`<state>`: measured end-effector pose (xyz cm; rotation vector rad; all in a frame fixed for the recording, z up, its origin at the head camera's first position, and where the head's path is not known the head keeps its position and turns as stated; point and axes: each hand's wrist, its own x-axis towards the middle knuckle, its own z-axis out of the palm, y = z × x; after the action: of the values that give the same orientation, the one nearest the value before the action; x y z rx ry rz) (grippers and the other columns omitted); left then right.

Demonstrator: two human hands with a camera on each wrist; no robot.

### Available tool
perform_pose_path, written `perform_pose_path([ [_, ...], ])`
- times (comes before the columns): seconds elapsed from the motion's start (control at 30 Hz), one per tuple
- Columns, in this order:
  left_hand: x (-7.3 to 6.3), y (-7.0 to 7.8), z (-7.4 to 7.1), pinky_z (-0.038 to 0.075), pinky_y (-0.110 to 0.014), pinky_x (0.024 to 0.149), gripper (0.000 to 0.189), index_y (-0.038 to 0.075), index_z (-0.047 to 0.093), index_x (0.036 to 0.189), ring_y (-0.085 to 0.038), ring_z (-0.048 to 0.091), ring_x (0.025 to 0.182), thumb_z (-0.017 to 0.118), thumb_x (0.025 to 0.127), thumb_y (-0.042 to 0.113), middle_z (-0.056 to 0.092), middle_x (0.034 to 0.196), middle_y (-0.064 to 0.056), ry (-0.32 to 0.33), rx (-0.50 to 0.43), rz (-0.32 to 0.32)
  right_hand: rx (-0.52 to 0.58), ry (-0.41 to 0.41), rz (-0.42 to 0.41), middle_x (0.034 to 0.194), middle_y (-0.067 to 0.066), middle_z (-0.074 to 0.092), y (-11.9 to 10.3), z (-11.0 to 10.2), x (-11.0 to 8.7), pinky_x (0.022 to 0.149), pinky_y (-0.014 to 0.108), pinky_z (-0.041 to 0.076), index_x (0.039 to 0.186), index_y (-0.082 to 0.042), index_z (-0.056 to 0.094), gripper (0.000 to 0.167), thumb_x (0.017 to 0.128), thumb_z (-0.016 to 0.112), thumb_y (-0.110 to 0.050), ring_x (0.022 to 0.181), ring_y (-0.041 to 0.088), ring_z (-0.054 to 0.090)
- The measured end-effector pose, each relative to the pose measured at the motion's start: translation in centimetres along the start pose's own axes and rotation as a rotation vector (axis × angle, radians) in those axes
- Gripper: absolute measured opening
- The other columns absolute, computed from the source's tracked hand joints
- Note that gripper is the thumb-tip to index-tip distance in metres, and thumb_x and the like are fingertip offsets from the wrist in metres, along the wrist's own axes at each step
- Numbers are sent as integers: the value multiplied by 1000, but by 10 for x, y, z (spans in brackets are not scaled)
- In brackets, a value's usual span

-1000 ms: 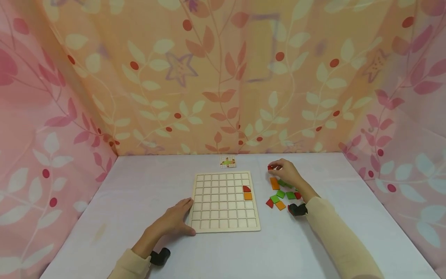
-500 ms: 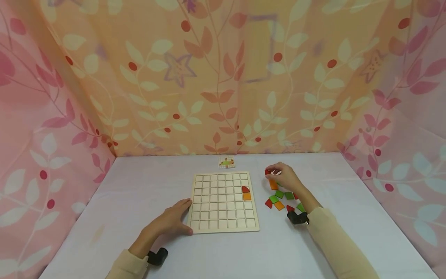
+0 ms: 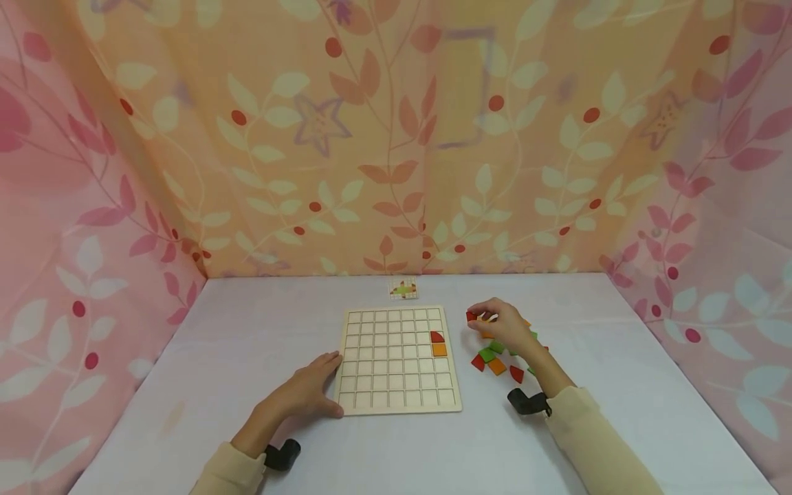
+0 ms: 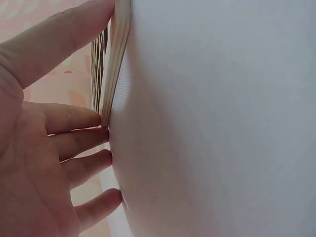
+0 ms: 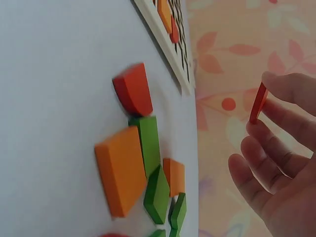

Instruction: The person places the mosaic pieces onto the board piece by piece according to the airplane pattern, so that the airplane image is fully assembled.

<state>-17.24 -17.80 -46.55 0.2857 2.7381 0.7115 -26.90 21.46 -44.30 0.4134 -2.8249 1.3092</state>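
Between thumb and fingertips, my right hand (image 3: 506,324) pinches a small red tile (image 5: 258,102), raised above the table beside the board's right side. My left hand (image 3: 303,387) rests at the left edge of a pale wooden grid board (image 3: 397,359); the thumb is by the near left corner and the fingers are extended along the side. In the left wrist view the fingertips (image 4: 106,157) touch the table next to the board's edge. A red rounded tile (image 3: 437,337) and an orange square tile (image 3: 439,350) sit in adjoining cells of the board's right column.
Loose tiles lie right of the board, partly under my right hand: several green ones (image 3: 487,355), an orange one (image 3: 497,366) and red ones (image 3: 516,374). A small pattern card (image 3: 403,289) lies behind the board. Patterned cloth walls (image 3: 396,137) enclose the table.
My right hand has moved left and nearer with the red tile, toward the board, uncovering a red tile near the wrist. My left hand and the board stay in place.
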Motion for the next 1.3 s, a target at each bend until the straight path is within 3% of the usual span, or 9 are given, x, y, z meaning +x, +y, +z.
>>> perform_pose_path([
  [0.23,-1,1,-2,27,-62,114,102,1,39,147,-39,28,146,91,64,27,34,156,-18,5,1,7,-9,-32,17,106,9,65,-9,14,-5,72,25,48,112,-7,72,28,86,74,-19,93,22,56],
  [0.43,-1,0,-1,27,-62,114,102,1,39,147,-40,28,146,91,63,27,35,156,-18,8,-4,14,-27,-52,-14,102,9,65,-16,25,-8,67,24,47,107,-7,73,25,85,74,-17,87,19,55],
  [0.97,-2,0,-2,27,-63,113,102,0,39,147,-39,29,146,91,63,28,35,156,-18,4,-3,24,-52,-153,22,96,4,64,-28,40,-14,64,26,45,105,-9,73,24,83,76,-18,80,16,53],
  [1.3,0,-2,0,26,-63,114,102,0,38,147,-39,27,147,90,64,29,34,156,-18,7,6,39,-154,-210,-46,88,1,64,-32,51,-16,65,22,43,97,-9,73,19,80,79,-17,75,13,51],
])
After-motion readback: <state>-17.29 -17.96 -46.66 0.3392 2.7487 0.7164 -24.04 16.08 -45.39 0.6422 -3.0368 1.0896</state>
